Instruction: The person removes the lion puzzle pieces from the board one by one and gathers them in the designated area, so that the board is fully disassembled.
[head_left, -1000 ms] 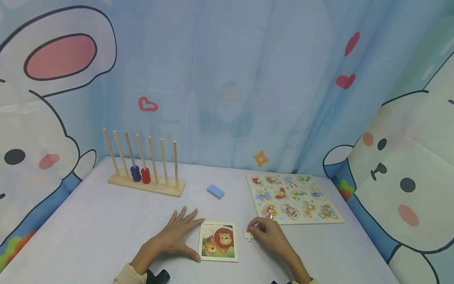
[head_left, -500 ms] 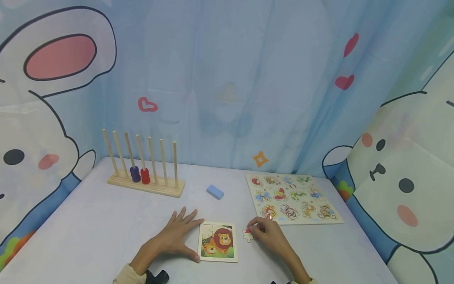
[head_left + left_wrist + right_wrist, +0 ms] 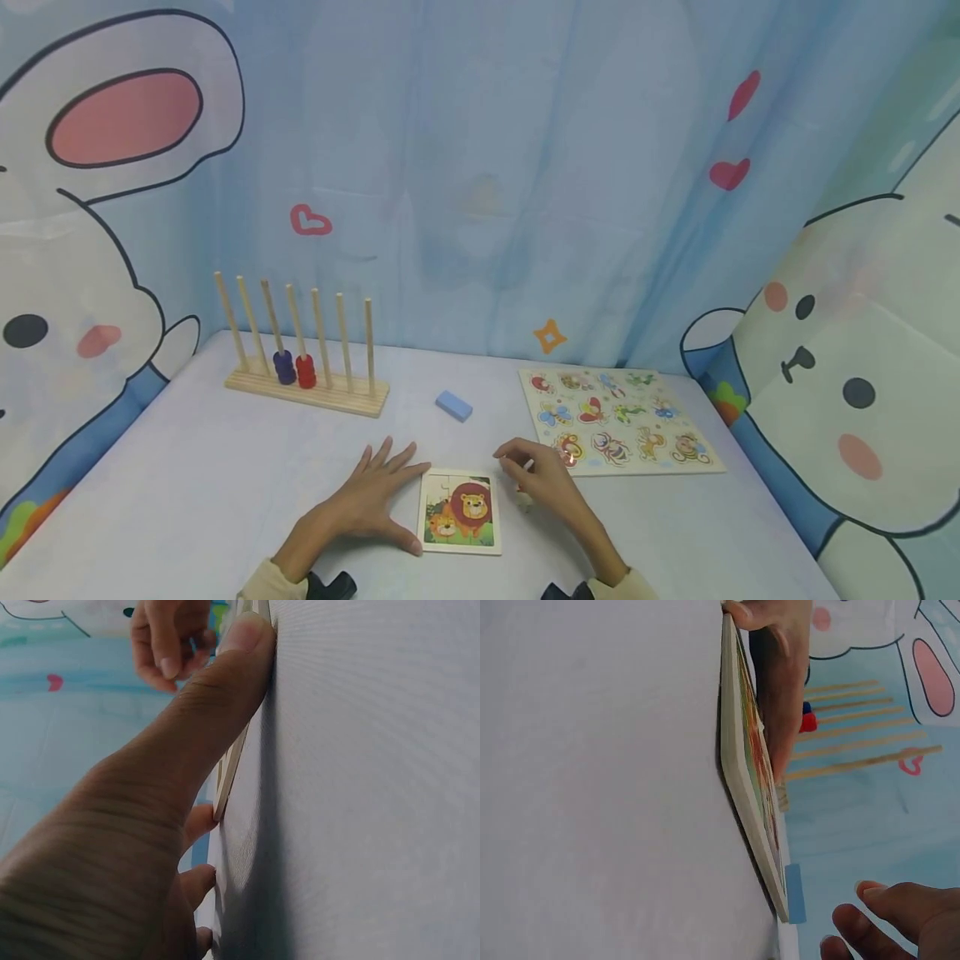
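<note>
Soft, even light in the head view; 2 wrist views dimmer, shadow darkening the tabletop (image 3: 375, 787).

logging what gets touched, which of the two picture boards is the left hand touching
The small framed lion board: the left hand touches its left edge. The larger board lies farther back, clear of that hand.

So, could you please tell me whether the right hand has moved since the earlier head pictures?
Yes; judged against the blue block in the head view, the right hand has moved left and forward, closer to it.
</note>
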Demonstrator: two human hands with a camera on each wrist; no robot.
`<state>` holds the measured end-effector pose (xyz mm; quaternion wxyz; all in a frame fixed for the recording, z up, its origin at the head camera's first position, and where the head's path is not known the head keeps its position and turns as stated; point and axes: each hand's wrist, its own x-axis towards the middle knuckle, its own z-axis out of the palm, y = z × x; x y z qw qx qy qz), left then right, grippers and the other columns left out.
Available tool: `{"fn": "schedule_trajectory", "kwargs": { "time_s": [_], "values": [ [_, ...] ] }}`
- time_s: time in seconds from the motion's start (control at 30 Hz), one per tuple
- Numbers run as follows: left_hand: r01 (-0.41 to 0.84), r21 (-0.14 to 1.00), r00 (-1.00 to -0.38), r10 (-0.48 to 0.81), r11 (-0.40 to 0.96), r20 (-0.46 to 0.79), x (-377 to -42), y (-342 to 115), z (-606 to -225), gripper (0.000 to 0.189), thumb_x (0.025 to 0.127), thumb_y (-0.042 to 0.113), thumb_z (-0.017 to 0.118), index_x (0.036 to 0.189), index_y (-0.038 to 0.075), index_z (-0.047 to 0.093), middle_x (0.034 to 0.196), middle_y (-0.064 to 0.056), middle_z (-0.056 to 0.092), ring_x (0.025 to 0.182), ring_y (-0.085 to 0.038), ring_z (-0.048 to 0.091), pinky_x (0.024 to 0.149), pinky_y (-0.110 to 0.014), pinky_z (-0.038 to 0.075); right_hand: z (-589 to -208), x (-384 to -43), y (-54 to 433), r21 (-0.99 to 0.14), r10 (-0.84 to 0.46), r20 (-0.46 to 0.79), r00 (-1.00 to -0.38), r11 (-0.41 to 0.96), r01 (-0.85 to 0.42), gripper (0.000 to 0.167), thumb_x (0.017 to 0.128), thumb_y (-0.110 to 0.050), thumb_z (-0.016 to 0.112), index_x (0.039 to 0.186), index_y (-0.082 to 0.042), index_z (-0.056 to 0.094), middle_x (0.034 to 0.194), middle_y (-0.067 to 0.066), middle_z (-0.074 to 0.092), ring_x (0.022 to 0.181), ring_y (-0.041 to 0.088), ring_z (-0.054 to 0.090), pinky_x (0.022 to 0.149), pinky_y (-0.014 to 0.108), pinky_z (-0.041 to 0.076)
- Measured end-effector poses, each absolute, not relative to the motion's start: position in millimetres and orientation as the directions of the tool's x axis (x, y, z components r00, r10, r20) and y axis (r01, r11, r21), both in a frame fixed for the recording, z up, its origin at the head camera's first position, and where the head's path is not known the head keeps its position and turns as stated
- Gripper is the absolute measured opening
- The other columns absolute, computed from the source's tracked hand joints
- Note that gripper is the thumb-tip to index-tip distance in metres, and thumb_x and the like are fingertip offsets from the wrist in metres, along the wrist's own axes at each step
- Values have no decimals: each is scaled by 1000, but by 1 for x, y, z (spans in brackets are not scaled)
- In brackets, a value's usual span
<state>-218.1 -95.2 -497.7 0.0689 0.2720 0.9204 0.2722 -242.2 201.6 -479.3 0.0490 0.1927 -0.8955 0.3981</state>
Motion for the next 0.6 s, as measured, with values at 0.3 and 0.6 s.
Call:
{"fn": "schedule_trajectory", "kwargs": {
  "time_s": [0.3, 0.6],
  "values": [
    [457, 527, -847, 532, 717, 11, -218, -95, -497, 107, 56, 72, 77, 145, 22, 44, 158, -10, 23, 145, -43, 3, 114, -63, -2, -483, -239, 179, -724, -431, 240, -870, 517, -456, 9, 91, -16, 66, 99, -14, 69, 98, -4, 70, 97, 15, 64, 84, 30, 54],
    [460, 524, -843, 538, 716, 5, -217, -95, -495, 108, 56, 72, 76, 145, 21, 44, 158, -11, 24, 145, -44, 4, 114, -64, -1, -488, -240, 171, -708, -564, 161, -810, 505, -493, 28, 87, -28, 71, 112, -16, 68, 127, 3, 63, 129, 27, 48, 110, 51, 34]
  ]
}}
